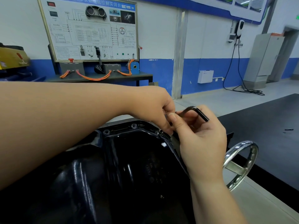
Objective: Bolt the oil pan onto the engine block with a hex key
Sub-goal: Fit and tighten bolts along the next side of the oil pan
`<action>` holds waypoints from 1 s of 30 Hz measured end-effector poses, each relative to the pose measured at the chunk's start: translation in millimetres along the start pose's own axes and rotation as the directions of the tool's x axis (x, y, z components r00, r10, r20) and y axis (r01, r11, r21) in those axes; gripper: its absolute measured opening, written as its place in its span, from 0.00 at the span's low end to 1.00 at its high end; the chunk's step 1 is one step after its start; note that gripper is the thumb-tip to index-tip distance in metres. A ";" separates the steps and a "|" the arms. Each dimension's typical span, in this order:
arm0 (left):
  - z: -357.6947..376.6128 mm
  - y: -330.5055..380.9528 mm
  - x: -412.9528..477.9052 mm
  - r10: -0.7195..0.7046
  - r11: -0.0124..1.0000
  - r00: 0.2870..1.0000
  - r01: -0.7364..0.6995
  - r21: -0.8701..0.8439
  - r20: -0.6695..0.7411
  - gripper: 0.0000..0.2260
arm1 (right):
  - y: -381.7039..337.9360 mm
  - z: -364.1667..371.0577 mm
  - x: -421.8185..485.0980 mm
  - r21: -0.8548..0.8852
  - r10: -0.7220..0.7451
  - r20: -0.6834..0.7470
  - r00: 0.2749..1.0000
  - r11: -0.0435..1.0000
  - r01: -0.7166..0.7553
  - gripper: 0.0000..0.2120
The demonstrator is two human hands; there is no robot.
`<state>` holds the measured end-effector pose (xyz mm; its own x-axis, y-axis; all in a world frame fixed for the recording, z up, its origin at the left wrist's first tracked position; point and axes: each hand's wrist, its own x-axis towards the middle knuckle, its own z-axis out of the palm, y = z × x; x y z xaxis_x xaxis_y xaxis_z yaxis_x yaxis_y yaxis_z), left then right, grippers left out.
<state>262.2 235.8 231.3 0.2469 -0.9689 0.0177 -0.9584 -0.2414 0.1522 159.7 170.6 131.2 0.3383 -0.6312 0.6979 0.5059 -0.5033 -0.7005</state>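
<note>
The black oil pan [129,159] sits upturned right in front of the person, with bolts [134,126] showing in its far flange. At the far right corner of that flange both hands meet. The right hand [200,143] pinches an L-shaped hex key [195,110] between thumb and fingers, the bend uppermost and the short arm pointing right. The left hand [153,109] reaches across with its fingers curled down beside the key's shaft; I cannot tell what they hold. A chrome handwheel [241,164] stands just right of the pan, before a black desk [267,120].

The left hand [155,109] is held across, fingers curled downward; a hex key [196,111] is pinched in the upturned right hand [202,139].
</note>
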 end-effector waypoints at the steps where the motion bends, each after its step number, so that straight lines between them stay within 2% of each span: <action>1: 0.0 0.0 -0.1 0.003 1.000 1.000 -0.003 -0.002 0.003 0.07 | 0.0 0.0 0.2 0.003 -0.004 0.006 1.000 1.000 0.004 0.10; 6: -1.4 0.5 0.2 -0.007 1.000 1.000 0.007 -0.015 -0.001 0.06 | -1.1 0.0 -1.6 0.034 -0.047 0.105 0.993 0.998 0.043 0.09; 9: -2.8 -0.6 0.2 -0.013 1.000 1.000 0.013 -0.024 -0.004 0.16 | -0.3 0.6 -2.3 0.019 -0.055 0.131 0.990 0.998 0.053 0.12; 12: -1.9 -1.2 -0.4 -0.012 0.998 1.000 0.011 -0.059 -0.009 0.17 | 0.5 0.4 -2.3 -0.008 -0.055 0.094 0.994 0.998 0.056 0.10; 16: -0.6 -0.6 -1.3 -0.003 0.998 1.000 0.004 -0.070 0.010 0.06 | 1.9 0.3 -1.3 0.074 -0.009 0.031 0.999 0.997 0.007 0.08; 18: -0.7 -0.7 -1.6 -0.003 0.998 1.000 0.004 -0.060 0.023 0.04 | 1.5 0.0 -0.8 0.103 0.007 0.006 1.000 0.995 -0.007 0.08; 21: -1.1 -1.1 -0.7 0.014 1.000 1.000 -0.013 -0.010 0.020 0.12 | 1.1 -1.1 -0.9 0.080 -0.001 -0.029 1.000 0.997 0.003 0.09; 25: 0.1 -0.3 0.9 0.004 1.000 1.000 -0.004 0.031 0.009 0.09 | 0.8 -2.5 -0.8 -0.009 -0.023 -0.066 0.998 1.000 0.023 0.14; 27: -0.1 0.1 0.8 0.003 1.000 1.000 -0.003 0.027 0.011 0.10 | 0.6 -2.5 -0.6 -0.014 -0.020 -0.067 0.998 1.000 0.019 0.15; 30: -0.9 -1.3 0.7 -0.002 1.000 1.000 0.002 0.007 0.009 0.13 | -0.2 -1.2 -1.3 -0.002 -0.003 -0.036 0.999 1.000 0.003 0.10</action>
<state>263.7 235.5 232.0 0.2473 -0.9689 0.0084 -0.9590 -0.2435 0.1448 158.1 170.7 130.2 0.3077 -0.6504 0.6945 0.5053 -0.5068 -0.6984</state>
